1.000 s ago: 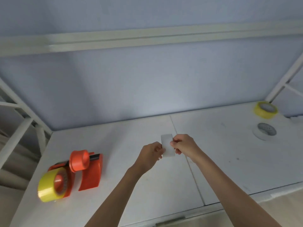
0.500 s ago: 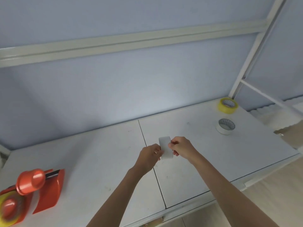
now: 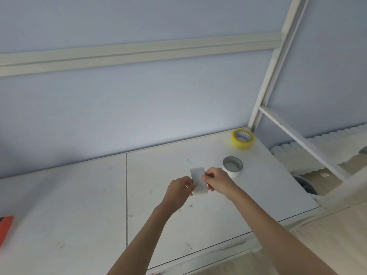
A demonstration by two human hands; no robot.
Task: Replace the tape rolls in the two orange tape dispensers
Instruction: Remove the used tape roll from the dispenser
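Both my hands hold a short white strip of tape point(image 3: 198, 182) upright above the middle of the white table point(image 3: 79, 205). My left hand point(image 3: 179, 190) pinches its left edge and my right hand point(image 3: 216, 182) pinches its right edge. A white tape roll point(image 3: 232, 166) lies flat just right of my right hand. A yellow tape roll point(image 3: 242, 139) lies at the table's back right corner. Only an orange sliver of one tape dispenser point(image 3: 5, 229) shows at the left frame edge; the rest is out of view.
A white metal frame post point(image 3: 274, 64) rises at the table's back right corner, with a crossbar point(image 3: 297, 139) slanting down to the right. A blue wall with a white rail point(image 3: 139, 53) backs the table. Floor and rolled white material lie beyond the right edge.
My view has swung right: the orange dispensers slid off to the left edge and the two loose rolls came nearer the centre. Both hands keep the strip pinched the same way.
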